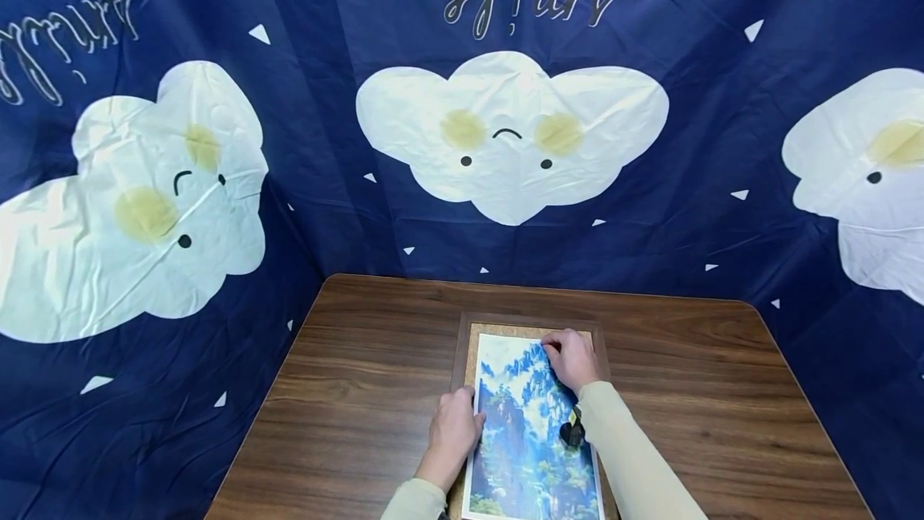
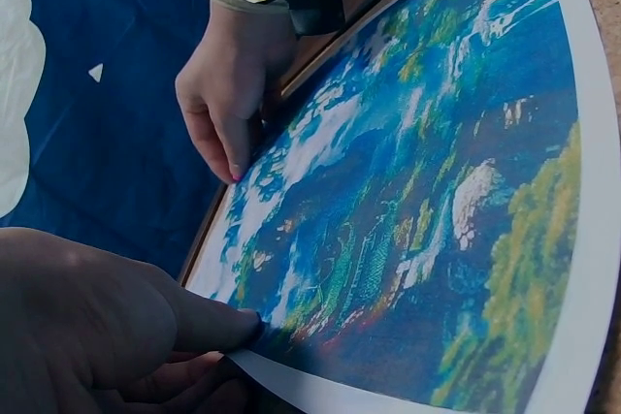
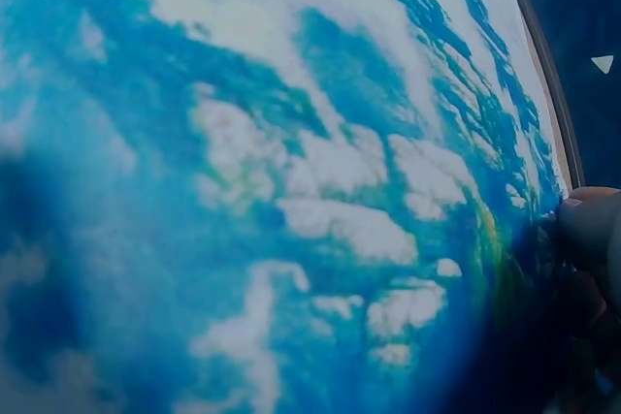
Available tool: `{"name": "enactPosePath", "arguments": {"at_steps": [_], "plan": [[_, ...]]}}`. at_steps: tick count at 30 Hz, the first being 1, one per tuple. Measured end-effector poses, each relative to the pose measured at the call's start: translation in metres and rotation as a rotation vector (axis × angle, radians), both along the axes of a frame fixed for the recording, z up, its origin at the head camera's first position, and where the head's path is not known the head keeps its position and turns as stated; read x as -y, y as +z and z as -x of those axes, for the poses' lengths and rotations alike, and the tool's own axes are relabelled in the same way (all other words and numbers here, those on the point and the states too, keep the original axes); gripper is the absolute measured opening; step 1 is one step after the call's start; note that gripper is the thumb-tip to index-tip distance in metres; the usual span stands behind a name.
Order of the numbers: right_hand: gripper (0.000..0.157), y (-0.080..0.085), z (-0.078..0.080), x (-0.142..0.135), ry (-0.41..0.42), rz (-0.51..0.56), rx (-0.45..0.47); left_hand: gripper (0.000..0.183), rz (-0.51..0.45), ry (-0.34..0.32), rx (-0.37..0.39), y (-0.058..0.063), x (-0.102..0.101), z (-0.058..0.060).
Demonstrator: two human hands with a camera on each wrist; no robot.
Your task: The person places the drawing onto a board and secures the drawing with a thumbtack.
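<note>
A landscape print [image 1: 523, 456] with blue mountains and a white border lies over a tan board [image 1: 472, 359] inside a brown picture frame [image 1: 462, 343]. At its left edge, my left hand [image 1: 455, 430] pinches the print, the thumb on top and the fingers under the border in the left wrist view. My right hand [image 1: 574, 359] pinches the print's far edge near the right corner. In the right wrist view the print [image 3: 320, 210] bulges close to the camera, and only some fingers of the right hand [image 3: 592, 239] show at the right.
The frame lies on a dark wood table [image 1: 361, 367]. Around the table's back and sides hangs a blue curtain [image 1: 310, 87] with white clouds. A black wrist device [image 1: 573, 430] on the right sleeve hangs over the print.
</note>
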State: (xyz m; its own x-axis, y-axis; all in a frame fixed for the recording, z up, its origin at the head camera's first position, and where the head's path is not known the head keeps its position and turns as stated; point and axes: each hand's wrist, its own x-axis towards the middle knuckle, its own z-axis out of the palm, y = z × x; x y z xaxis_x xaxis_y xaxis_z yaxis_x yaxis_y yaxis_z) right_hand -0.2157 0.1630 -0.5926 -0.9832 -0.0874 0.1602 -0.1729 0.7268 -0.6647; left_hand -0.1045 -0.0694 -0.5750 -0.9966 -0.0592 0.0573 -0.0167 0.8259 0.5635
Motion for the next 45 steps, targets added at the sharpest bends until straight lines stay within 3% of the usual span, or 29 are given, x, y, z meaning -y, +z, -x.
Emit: {"name": "enactPosePath", "arguments": {"at_steps": [19,45], "plan": [[0.011,0.004,0.008,-0.002,0.020,0.000,0.045,0.027,-0.010,0.003,-0.006,-0.003,0.002,0.001],[0.010,0.012,0.013,0.001,-0.063,0.009,0.146,0.029,0.008,0.007,-0.009,-0.001,0.000,-0.001]]}}
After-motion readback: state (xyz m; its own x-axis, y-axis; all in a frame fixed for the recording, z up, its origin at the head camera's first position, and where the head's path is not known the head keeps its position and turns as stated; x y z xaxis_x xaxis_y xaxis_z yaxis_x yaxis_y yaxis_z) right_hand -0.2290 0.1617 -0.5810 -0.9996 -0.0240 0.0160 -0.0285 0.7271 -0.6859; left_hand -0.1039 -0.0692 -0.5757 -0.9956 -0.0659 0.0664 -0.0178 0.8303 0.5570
